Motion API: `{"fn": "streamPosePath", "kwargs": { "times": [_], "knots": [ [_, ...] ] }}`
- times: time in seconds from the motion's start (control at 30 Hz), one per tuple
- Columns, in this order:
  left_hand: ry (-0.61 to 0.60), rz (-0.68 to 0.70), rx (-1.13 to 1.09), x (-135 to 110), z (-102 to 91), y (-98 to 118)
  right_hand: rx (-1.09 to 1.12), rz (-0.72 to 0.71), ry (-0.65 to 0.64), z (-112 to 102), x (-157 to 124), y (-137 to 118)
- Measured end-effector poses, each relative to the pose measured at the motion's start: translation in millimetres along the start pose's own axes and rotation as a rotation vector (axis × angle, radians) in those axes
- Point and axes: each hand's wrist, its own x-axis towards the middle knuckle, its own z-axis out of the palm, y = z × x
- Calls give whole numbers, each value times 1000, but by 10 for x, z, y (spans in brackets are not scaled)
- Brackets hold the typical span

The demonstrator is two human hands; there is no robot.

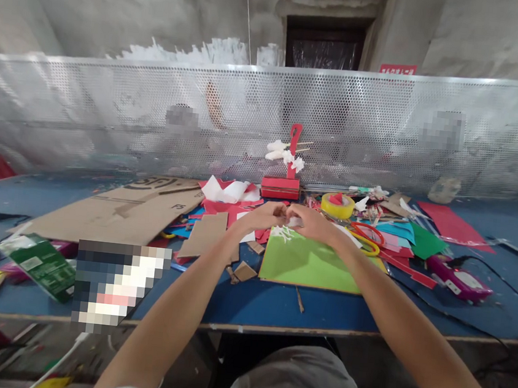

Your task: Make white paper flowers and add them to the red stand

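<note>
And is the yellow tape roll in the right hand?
No, the yellow tape roll lies on the cluttered table, beyond the right hand.

Counter (247,309) is blue, board (311,264) lime green, strips (284,234) white, tape roll (337,211) yellow, far stand (280,187) red, screen (248,119) hole-dotted silver.

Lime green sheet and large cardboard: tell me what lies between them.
The head view shows a smaller cardboard piece, cardboard scraps and red paper, with the left forearm partly in front.
</note>
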Motion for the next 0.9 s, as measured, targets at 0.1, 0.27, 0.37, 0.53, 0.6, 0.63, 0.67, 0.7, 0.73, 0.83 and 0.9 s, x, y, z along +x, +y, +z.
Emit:
{"fn": "streamPosePath", "kwargs": {
  "times": [0.1, 0.27, 0.37, 0.53, 0.6, 0.63, 0.67, 0.7, 0.73, 0.83, 0.9],
  "knots": [
    [-28, -35, -2, -33, -6, 59, -64, -24, 27, -10, 0, 34],
    [-29, -79, 38, -28, -30, 38, -102, -28, 30, -80, -22, 71],
    [-37, -81, -6, -27, -36, 36, -92, -45, 33, -105, -22, 81],
    [-51, -84, -49, -82, -37, 133, 14, -39, 91, -135, -12, 35],
    [-72, -94, -74, -100, -33, 170, 95, -16, 117, -154, -15, -6],
    [-84, -95, -88, -104, -31, 181, 139, 5, 120, -164, -18, -28],
    [-96, -90, -101, -104, -27, 189, 180, 34, 120, -173, -21, -49],
    [-106, -84, -111, -101, -23, 191, 214, 65, 118, -181, -26, -68],
    [-115, -78, -115, -97, -19, 189, 243, 95, 118, -187, -29, -84],
    [-113, -70, -113, -78, -5, 166, 329, 147, 128, -195, -36, -112],
    [-93, -59, -112, -62, 5, 142, 386, 153, 137, -199, -38, -122]
  ]
}}
